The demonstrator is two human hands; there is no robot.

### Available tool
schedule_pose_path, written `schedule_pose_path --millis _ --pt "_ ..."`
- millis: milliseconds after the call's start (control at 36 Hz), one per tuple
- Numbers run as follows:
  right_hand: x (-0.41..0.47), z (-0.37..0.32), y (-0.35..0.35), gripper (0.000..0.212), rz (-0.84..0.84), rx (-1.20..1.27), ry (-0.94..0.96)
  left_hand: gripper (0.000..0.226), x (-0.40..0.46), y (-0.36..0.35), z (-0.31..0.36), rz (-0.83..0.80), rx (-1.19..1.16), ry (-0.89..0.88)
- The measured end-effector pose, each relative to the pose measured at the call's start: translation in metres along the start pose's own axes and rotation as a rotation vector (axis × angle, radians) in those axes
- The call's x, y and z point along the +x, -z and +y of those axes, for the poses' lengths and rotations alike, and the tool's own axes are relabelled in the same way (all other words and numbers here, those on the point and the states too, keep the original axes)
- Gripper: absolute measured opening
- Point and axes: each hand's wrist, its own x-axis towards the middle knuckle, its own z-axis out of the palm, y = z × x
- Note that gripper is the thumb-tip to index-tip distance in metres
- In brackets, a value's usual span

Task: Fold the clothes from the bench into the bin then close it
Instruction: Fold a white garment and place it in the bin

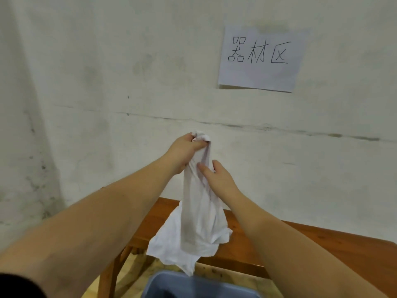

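1. One white garment [197, 222] hangs above the wooden tabletop [300, 239] and one blue bin [193, 284].
2. Left hand [184, 151] has its grip clamped on the garment's top.
3. Right hand [217, 175] pinches the garment lower down.

A white garment [199, 214] hangs bunched into a long vertical rope, its top gathered into a tight knot of cloth and its lower part flaring into loose crumpled folds. The lowest tip dangles just over the rim of a blue-grey plastic bin [159, 282], which stands open in front of a brown wooden bench [322, 244] set against the wall.
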Motion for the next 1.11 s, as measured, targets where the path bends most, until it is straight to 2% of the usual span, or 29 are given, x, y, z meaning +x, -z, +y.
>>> schedule_pose_path --millis 167,222,278,389,528,750,833,917,1111 --pt "0.002 0.007 0.012 0.012 -0.023 -0.198 -0.059 0.017 -0.009 0.004 0.016 0.021 0.153 -0.064" --pt "-0.001 0.017 0.017 0.013 -0.041 -0.22 -0.119 0.016 -0.011 0.01 0.019 0.037 0.209 -0.081" --pt "-0.004 0.026 0.025 0.014 -0.076 -0.24 -0.174 0.026 -0.013 0.02 0.021 0.045 0.259 -0.075" --pt "-0.013 0.042 0.041 0.029 -0.176 -0.312 -0.275 0.028 -0.015 0.045 0.013 0.062 0.342 -0.047" --pt "-0.029 0.063 0.058 0.033 -0.255 -0.46 -0.325 0.027 -0.019 0.066 -0.003 0.095 0.298 0.002" --pt "-0.043 0.079 0.094 0.011 -0.182 -0.542 -0.335 0.022 -0.023 0.079 -0.027 0.149 0.141 0.099" --pt "-0.047 0.082 0.108 0.012 -0.166 -0.595 -0.311 0.015 -0.024 0.084 -0.038 0.179 0.105 0.134" --pt "-0.049 0.079 0.12 0.016 -0.163 -0.622 -0.304 0.018 -0.024 0.086 -0.044 0.199 0.113 0.16" --pt "-0.054 0.029 0.134 0.028 -0.358 -0.83 -0.217 0.021 -0.02 0.083 -0.053 0.2 0.147 0.212"
